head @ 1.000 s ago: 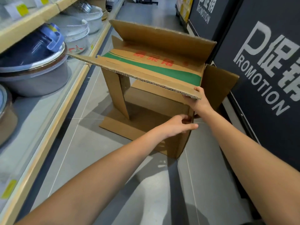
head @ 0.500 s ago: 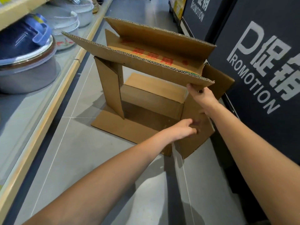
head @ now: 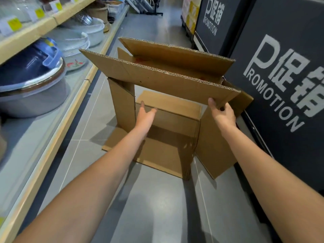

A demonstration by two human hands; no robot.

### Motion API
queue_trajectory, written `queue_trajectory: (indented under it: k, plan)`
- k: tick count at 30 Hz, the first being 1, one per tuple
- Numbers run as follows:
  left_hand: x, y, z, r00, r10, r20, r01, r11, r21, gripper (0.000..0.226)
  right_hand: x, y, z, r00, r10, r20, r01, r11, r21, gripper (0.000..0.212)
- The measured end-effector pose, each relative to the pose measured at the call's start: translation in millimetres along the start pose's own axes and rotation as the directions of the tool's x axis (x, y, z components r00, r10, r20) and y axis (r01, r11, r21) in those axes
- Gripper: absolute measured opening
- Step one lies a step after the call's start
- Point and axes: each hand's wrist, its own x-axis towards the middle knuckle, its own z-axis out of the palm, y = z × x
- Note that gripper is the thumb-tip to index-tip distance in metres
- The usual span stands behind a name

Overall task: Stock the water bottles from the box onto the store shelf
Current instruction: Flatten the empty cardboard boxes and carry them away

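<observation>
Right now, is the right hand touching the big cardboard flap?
Touching. The head view shows the right hand pinching the corner of the flap, thumb pressed on its near face.

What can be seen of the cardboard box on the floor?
The cardboard box is brown corrugated board, open toward the camera, flaps spread, with red print on an upper panel. Nothing shows inside. It stands on the grey tiled floor. The right hand grips the corner of its long upper flap; the left hand, fingers straight, reaches into the opening.
</observation>
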Motion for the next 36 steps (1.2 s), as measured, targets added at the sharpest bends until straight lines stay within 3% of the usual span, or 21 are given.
queue_trajectory:
  k: [4, 9, 14, 16, 18, 22, 26, 28, 31, 33, 36]
  plan:
    - [15, 3, -13, 0.998, -0.063, 0.013, 0.063, 0.998, -0.030, 0.068, -1, 4, -3, 1.000, -0.022, 0.002, 0.023, 0.999, -0.046, 0.079]
    - [21, -1, -19, 0.998, -0.034, 0.058, 0.036, 0.999, -0.023, 0.065, 1, 7, 0, 0.999, -0.028, -0.019, 0.027, 0.998, -0.052, 0.076]
    - [25, -20, -30, 0.989, 0.012, -0.147, -0.044, 0.975, -0.218, 0.064, -10, 13, 18, 0.991, -0.129, -0.029, 0.123, 0.979, -0.163, 0.077]
    - [25, -29, -45, 0.971, 0.002, -0.239, -0.079, 0.946, -0.313, 0.060, -16, 18, 26, 0.976, -0.219, -0.010, 0.215, 0.962, -0.170, 0.066]
    - [28, -37, -67, 0.957, -0.052, -0.284, -0.082, 0.894, -0.440, 0.054, -21, 21, 30, 0.951, -0.308, 0.005, 0.304, 0.934, -0.186, 0.050]
    - [34, -53, -122, 0.955, -0.177, -0.236, -0.040, 0.715, -0.698, 0.064, -39, 31, 35, 0.932, -0.334, 0.138, 0.362, 0.859, -0.361, 0.058]
    - [31, -66, -163, 0.993, -0.114, -0.039, 0.033, 0.565, -0.824, 0.090, -60, 24, 49, 0.913, -0.286, 0.292, 0.404, 0.741, -0.537, 0.073]
    - [22, -70, -166, 0.997, -0.076, 0.025, 0.058, 0.473, -0.879, 0.096, -64, 16, 61, 0.910, -0.233, 0.344, 0.394, 0.744, -0.539, 0.078]
    - [8, -70, -166, 0.998, -0.064, 0.014, 0.039, 0.413, -0.910, 0.088, -74, 8, 83, 0.891, -0.194, 0.412, 0.392, 0.787, -0.477, 0.072]
    - [5, -68, -164, 0.995, -0.094, -0.015, 0.027, 0.430, -0.902, 0.078, -82, 1, 96, 0.858, -0.186, 0.479, 0.404, 0.820, -0.405, 0.065]
    - [3, -73, -162, 0.958, -0.273, -0.092, 0.101, 0.615, -0.782, 0.052, -93, -8, 112, 0.832, -0.112, 0.544, 0.322, 0.895, -0.308, 0.055]
